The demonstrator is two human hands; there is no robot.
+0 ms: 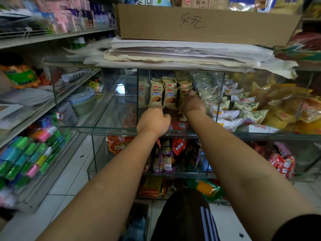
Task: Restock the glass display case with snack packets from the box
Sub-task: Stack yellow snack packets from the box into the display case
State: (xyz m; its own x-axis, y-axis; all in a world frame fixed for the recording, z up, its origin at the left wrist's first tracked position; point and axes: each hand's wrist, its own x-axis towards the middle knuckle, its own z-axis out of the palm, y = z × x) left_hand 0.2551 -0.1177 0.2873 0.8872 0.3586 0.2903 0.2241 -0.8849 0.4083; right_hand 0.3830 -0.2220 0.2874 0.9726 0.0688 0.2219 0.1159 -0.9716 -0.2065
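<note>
Inside the glass case (pixel 97 128), both hands work: right hand (pixel 192 103) steadies upright snack packets (pixel 171 98); left hand (pixel 153 121) curled, contents unclear.

The upright packets (pixel 155 96) in the case (pixel 111 129) are cream with a blue label band, a small red mark at the top and a tan-and-dark-brown biscuit picture; the packets heaped to their right (pixel 243 105) are white and pale green with red print, and beyond them lie yellow bags (pixel 281 103). The box (pixel 206 23) on top is plain brown cardboard with black handwriting, set on off-white papers (pixel 182 53). A thin red string (pixel 149 130) circles the left wrist, the dark shorts (pixel 187 216) carry white stripes, and the left shelf holds green, blue and pink rolls (pixel 26 159).
</note>
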